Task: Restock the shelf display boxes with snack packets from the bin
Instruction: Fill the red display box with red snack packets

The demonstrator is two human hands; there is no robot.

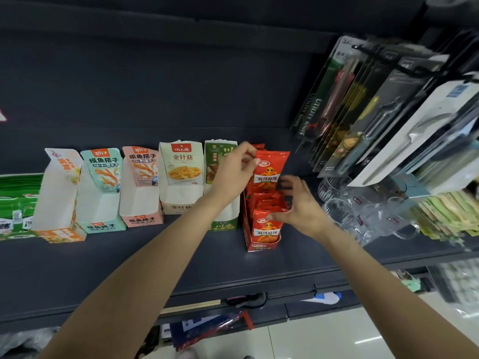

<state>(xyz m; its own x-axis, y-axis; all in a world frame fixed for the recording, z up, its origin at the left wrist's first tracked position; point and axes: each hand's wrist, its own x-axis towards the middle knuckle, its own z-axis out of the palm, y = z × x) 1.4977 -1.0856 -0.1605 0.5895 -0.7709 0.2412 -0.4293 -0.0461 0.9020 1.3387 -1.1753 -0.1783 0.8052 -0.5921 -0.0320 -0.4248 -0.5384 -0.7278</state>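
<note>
Both hands work at the red display box (261, 229) on the dark shelf (181, 260): left hand (234, 172) pinching an upright red snack packet (268, 169), right hand (298, 203) gripping the packed packets, which should hold them forward so it slots behind.
</note>
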